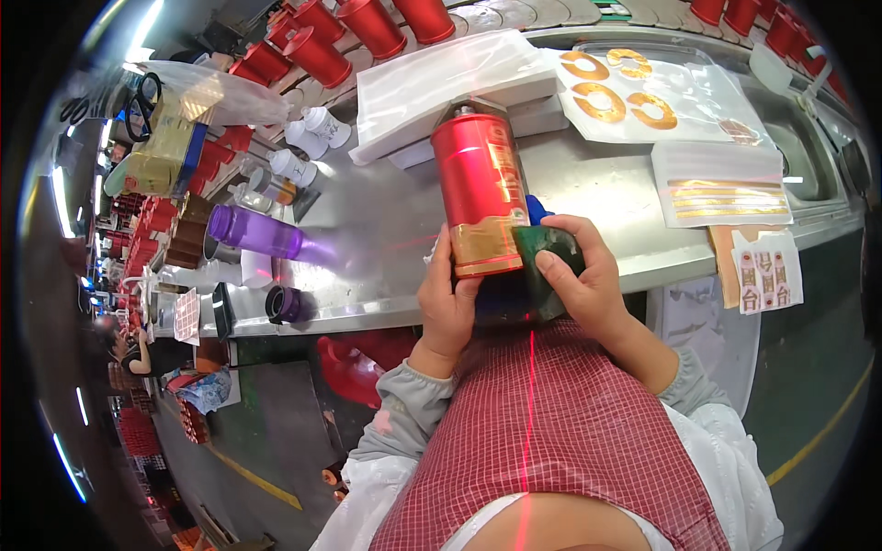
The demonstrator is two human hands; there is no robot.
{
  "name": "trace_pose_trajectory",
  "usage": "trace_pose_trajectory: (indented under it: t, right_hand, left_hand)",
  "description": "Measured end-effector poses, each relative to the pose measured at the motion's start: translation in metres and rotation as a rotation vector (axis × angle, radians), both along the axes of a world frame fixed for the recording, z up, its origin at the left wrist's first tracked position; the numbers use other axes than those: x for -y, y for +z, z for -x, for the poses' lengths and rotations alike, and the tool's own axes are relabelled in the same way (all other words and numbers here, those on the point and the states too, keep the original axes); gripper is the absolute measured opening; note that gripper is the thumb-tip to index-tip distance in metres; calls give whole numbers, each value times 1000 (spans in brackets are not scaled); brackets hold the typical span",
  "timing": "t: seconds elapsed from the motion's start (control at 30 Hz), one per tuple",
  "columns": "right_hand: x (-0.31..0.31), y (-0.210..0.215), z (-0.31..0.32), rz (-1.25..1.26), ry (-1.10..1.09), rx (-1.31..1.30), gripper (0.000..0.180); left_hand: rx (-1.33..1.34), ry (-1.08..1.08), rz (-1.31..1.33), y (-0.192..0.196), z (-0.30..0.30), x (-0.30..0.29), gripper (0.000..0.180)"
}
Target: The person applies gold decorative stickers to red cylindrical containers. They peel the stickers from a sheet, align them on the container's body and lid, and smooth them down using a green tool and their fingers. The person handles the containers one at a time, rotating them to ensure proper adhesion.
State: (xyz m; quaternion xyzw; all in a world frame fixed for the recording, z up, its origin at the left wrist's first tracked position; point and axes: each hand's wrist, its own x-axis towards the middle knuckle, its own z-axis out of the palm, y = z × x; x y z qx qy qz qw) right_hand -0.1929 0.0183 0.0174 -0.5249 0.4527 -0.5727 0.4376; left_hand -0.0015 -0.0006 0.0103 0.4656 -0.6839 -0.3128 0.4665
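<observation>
A shiny red bottle (466, 174) with gold markings lies tilted in front of me, its narrow neck pointing away. Around its near end runs a gold band (487, 246). My left hand (447, 303) is closed on the left side of that near end. In my right hand (588, 280) I grip a dark green pad (549, 275), thumb on top, its edge against the right side of the gold band. A blue piece (537, 209) shows just beyond the pad. Whatever supports the bottle underneath is mostly hidden.
On the steel bench (367, 207) stand a purple bottle (257, 231) and small white bottles (317, 129). Sheets with gold ring stickers (597, 101) and gold strips (726, 196) lie right, near a sink (808, 161). Several red bottles (372, 26) line a conveyor behind.
</observation>
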Motion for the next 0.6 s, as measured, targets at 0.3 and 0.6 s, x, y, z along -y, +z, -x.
trace_pose_trajectory:
  t: [0.3, 0.6]
  right_hand:
    - [-1, -7, 7, 53, -28, -133, 36]
    - [-2, -6, 45, 44, -99, -192, 33]
  left_hand:
    - [223, 87, 143, -6, 1, -2, 80]
    - [278, -150, 315, 11, -22, 27, 76]
